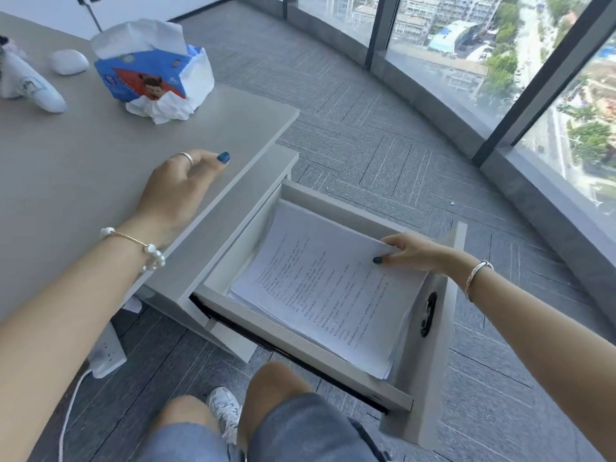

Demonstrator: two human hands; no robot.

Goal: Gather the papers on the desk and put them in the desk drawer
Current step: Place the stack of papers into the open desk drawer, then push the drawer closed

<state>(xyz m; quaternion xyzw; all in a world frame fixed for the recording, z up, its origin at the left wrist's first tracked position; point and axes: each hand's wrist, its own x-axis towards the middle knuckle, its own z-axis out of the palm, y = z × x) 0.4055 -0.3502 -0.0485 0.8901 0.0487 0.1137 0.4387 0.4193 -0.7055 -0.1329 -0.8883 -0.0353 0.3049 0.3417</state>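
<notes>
Counter (83,168): flat grey matte slab, square right corner, no loose sheets seen on it.

Drawer (430,388): pulled out below that corner, pale grey rigid walls, dark round pull on its front.

Papers (326,288): 1 thick white stack of thin printed sheets, inside the drawer, far edge riding up the back wall, near corner on the front rim.

Right hand (413,253): thumb on top, fingers beneath, pinching the stack's right edge.

Left hand (176,195): loosely curled, empty, resting near the counter's right edge.

Step judged: seating the stack. Next likely needs release, flattening, then pushing the drawer shut.

Tissue pack (146,71): soft, crumpled, blue wrap, at the far edge.
</notes>
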